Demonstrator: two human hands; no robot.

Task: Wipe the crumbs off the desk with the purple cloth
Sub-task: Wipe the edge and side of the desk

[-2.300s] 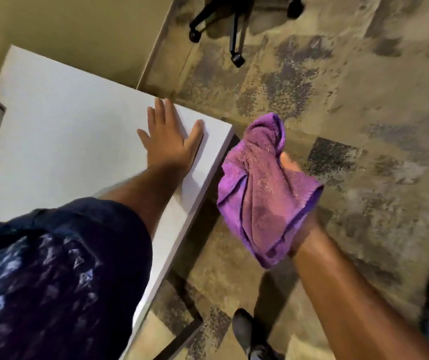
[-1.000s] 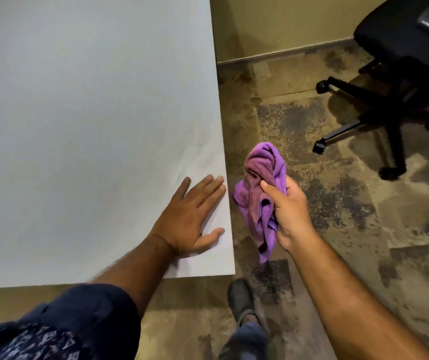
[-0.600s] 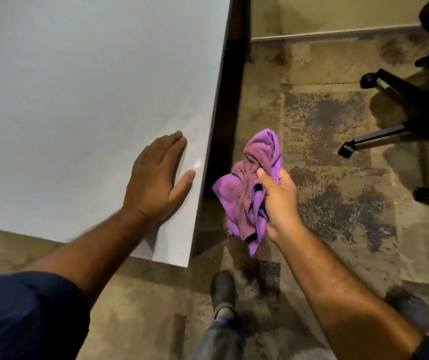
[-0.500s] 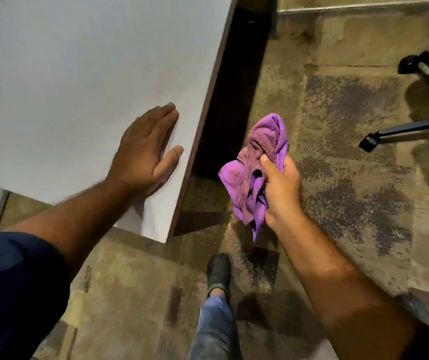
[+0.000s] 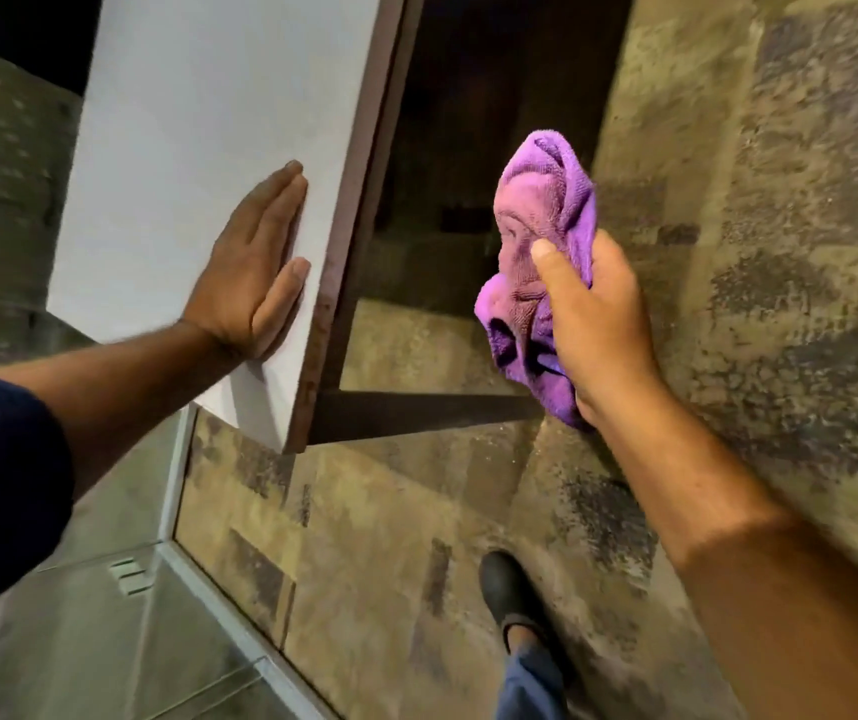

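Note:
The white desk (image 5: 193, 137) fills the upper left, its near right corner pointing down toward me. My left hand (image 5: 250, 272) lies flat and palm down on the desk top beside the right edge, fingers together. My right hand (image 5: 593, 324) is off the desk, out over the floor to the right, shut on the bunched purple cloth (image 5: 541, 252), which sticks up above my thumb. The cloth does not touch the desk. I see no crumbs on the visible desk surface.
Patterned brown and grey carpet (image 5: 780, 252) covers the floor. A dark gap and the desk's dark frame bar (image 5: 416, 413) lie under the desk edge. My shoe (image 5: 510, 589) stands on the carpet below. A glass panel with a metal frame (image 5: 172, 511) is at lower left.
The view has swung down and left, so the office chair is out of sight. My right hand has kept the cloth bunched beside the desk edge. My left hand has stayed flat on the desk.

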